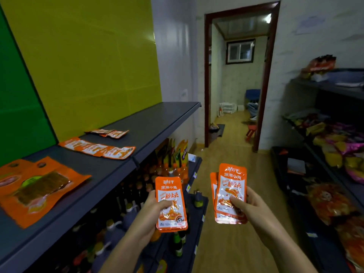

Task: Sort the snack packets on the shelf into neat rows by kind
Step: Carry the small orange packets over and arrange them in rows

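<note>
My left hand (155, 205) grips an orange and white snack packet (170, 201) upright in the aisle, to the right of the grey shelf (110, 170). My right hand (246, 203) holds two more packets of that kind (229, 192), one behind the other. On the shelf lie a row of orange and white packets (98, 147), a smaller pair farther back (107, 133), and large orange packets with a clear window (37, 186) at the near left.
Bottles (137, 196) fill the lower shelves under the grey shelf. A rack with mixed snack bags (334, 146) lines the right side. The wooden floor aisle runs between them to an open doorway (238, 75). A red stool (251, 132) stands beyond the doorway.
</note>
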Demonstrator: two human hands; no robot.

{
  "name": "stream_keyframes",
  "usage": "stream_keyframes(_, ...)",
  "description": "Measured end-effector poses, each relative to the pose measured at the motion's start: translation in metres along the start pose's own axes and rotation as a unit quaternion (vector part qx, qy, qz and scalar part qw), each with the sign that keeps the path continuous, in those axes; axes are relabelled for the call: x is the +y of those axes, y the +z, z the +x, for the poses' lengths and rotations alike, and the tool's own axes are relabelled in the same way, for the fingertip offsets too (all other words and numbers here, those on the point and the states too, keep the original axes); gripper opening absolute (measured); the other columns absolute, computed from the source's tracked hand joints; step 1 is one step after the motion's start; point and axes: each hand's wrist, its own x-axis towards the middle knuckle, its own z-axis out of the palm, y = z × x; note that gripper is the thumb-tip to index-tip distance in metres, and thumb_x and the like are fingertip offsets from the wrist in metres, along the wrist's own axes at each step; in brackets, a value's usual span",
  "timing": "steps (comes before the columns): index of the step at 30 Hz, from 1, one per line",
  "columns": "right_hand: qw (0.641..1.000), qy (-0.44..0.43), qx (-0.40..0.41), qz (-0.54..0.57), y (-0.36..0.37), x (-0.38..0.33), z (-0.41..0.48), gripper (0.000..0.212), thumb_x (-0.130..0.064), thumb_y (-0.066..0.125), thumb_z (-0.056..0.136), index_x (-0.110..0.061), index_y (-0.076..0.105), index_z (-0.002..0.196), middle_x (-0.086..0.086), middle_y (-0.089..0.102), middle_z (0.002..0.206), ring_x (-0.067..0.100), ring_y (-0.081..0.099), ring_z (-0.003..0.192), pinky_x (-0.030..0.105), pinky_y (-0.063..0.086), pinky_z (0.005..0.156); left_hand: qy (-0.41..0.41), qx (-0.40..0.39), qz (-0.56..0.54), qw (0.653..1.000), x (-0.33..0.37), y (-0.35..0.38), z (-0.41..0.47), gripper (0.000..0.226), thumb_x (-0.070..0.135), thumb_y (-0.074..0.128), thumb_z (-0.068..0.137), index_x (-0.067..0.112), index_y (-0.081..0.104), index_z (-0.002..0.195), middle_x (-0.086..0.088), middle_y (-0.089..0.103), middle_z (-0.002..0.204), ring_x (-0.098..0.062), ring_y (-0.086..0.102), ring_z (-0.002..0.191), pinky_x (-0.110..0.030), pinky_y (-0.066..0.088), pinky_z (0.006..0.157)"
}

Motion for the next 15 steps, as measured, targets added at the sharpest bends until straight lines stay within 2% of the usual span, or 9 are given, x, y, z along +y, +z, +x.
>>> stream_keyframes(4,0.999,0.010,-0.037,-0.009,-0.007,0.002,0.068,0.026,-0.013,0.057,0.090,-0.017,0.052,0.115,0.007,0.069,0.106,0.020,0.069,0.087,0.027,0.054,0.069,-0.005,0.031,0.012,0.999,0.004,0.021,0.054,0.022,0.003,0.054,0.089,0.019,0.050,0.102,-0.007,0.068,0.096,-0.021,0.069,0.078,-0.029,0.054,0.061)
stream_keyframes(9,0.994,-0.023,-0.102,-0.014,-0.015,-0.016,0.165,0.024,-0.006,0.057,0.089,-0.013,0.055,0.112,0.007,0.070,0.102,0.016,0.068,0.078,0.019,0.053,0.060,0.006,0.073,-0.015,0.997,0.020,0.047,0.115,0.028,0.005,0.058,0.087,0.019,0.047,0.109,-0.010,0.066,0.105,-0.024,0.068,0.086,-0.034,0.056,0.072)
stream_keyframes(12,0.987,-0.045,-0.151,-0.016,-0.020,-0.042,0.217,0.028,-0.008,0.057,0.089,-0.011,0.054,0.117,0.005,0.070,0.102,0.016,0.068,0.079,0.024,0.053,0.064,0.030,0.108,-0.022,0.993,0.041,0.065,0.143,0.026,0.007,0.058,0.088,0.021,0.047,0.108,-0.007,0.067,0.104,-0.020,0.069,0.082,-0.029,0.056,0.065)
stream_keyframes(15,0.976,-0.067,-0.206,-0.028,-0.015,-0.066,0.263,0.030,-0.009,0.057,0.090,-0.011,0.054,0.119,0.007,0.070,0.105,0.021,0.068,0.087,0.034,0.054,0.076,0.067,0.167,-0.037,0.983,0.064,0.076,0.161,0.025,0.007,0.056,0.089,0.020,0.048,0.109,-0.006,0.067,0.103,-0.020,0.068,0.084,-0.029,0.054,0.066)
